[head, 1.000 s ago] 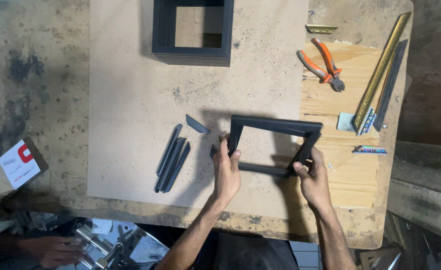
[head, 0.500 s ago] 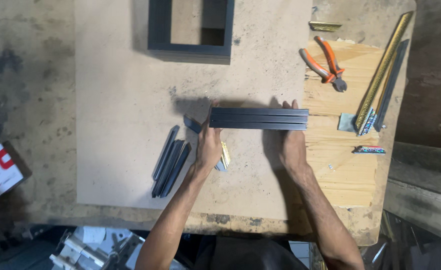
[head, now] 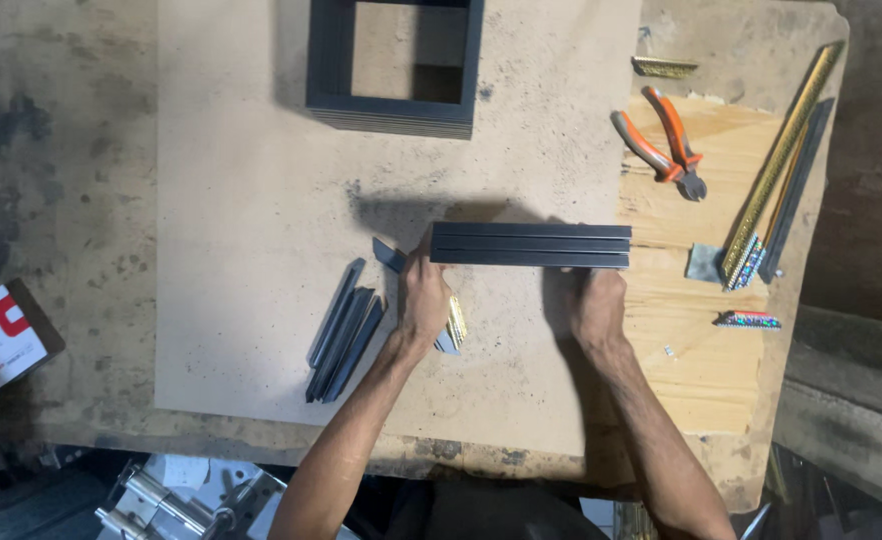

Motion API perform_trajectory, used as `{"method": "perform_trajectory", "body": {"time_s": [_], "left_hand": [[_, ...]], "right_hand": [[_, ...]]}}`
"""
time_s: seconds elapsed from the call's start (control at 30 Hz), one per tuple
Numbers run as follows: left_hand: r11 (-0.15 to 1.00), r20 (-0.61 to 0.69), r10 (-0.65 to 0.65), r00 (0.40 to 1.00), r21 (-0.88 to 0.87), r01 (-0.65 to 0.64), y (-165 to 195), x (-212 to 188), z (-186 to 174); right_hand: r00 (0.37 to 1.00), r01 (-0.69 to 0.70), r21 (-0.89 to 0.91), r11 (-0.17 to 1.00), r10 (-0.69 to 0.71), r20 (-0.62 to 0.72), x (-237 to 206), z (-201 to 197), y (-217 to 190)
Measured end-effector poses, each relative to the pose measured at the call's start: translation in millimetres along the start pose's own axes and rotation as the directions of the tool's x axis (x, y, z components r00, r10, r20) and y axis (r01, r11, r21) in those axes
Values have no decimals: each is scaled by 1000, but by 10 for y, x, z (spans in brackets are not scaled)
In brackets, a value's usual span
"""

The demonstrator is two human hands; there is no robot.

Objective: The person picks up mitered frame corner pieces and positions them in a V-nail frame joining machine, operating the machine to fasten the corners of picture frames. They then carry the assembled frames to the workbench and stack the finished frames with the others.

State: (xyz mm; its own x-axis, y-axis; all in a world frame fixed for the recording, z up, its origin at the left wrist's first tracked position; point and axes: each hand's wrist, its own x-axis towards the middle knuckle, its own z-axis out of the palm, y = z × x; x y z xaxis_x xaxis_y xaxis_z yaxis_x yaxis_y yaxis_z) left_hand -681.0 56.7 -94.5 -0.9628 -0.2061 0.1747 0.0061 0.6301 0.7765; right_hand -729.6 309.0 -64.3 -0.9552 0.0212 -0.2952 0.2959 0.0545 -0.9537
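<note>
Both hands hold a dark frame (head: pixel 531 244) stood on edge at board (head: pixel 241 250) centre, so only its grooved outer side shows. L hand (head: pixel 424 298) grasps the frame's 9 o'clock end, fingers wrapped on it; R hand (head: pixel 598 306) grasps the 3 o'clock end, fingertips tucked behind it. Progress, judged: frame looks assembled, a stack of finished frames (head: pixel 394 62) sits at 12 o'clock, cut off by the top edge; loose dark strips (head: pixel 346 330) at 8 o'clock of the frame lie unused, so more frames seem left to make. Pliers (head: pixel 666 140) at 2 o'clock and long mouldings (head: pixel 781 165) at 3 o'clock lie untouched on a wood slab (head: pixel 681 360). Hard to tell: frame's corners and face are hidden; small gold-edged offcut (head: pixel 455 322) partly under L hand; metal gear at 7 o'clock cropped; box (head: pixel 1 340) at 9 o'clock half out of view.
</note>
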Motion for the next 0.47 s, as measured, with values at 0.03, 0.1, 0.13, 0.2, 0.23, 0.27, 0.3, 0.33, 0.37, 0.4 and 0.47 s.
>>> {"method": "perform_trajectory", "body": {"time_s": [0.03,0.1,0.13,0.2,0.23,0.27,0.3,0.33,0.37,0.4,0.47], "left_hand": [[1000,-5,10,1000,11,-10,57,-7,-59],[998,33,-45,998,-37,47,200,5,-249],[995,56,-72,996,-63,76,284,38,-362],[995,-5,15,1000,-96,-15,453,125,-617],[992,-31,55,998,-109,-58,539,158,-770],[987,30,-80,996,-139,83,595,254,-919],[960,98,-213,972,-162,227,620,404,-1078],[989,58,-96,994,-107,102,641,558,-1263],[998,21,35,999,-46,-34,650,776,-1465],[995,111,-58,992,-79,67,665,1046,-1667],[971,225,-151,962,-148,187,755,1547,-2044]], "right_hand": [[1000,4,-61,998,-5,-14,-31,2,-24],[969,245,-476,844,-218,112,-70,-12,-163],[934,353,-640,682,-296,200,-74,-10,-267],[881,469,-553,688,-409,238,-2,48,-512],[852,519,-507,688,-459,250,26,96,-642],[837,547,-482,685,-460,297,63,110,-796],[820,571,-455,683,-457,343,142,112,-976],[843,516,-336,787,-398,363,250,168,-1151],[854,450,-210,868,-348,387,393,262,-1346],[870,375,-190,907,-273,411,547,365,-1562],[871,285,-184,941,-174,460,789,619,-1970]]}}
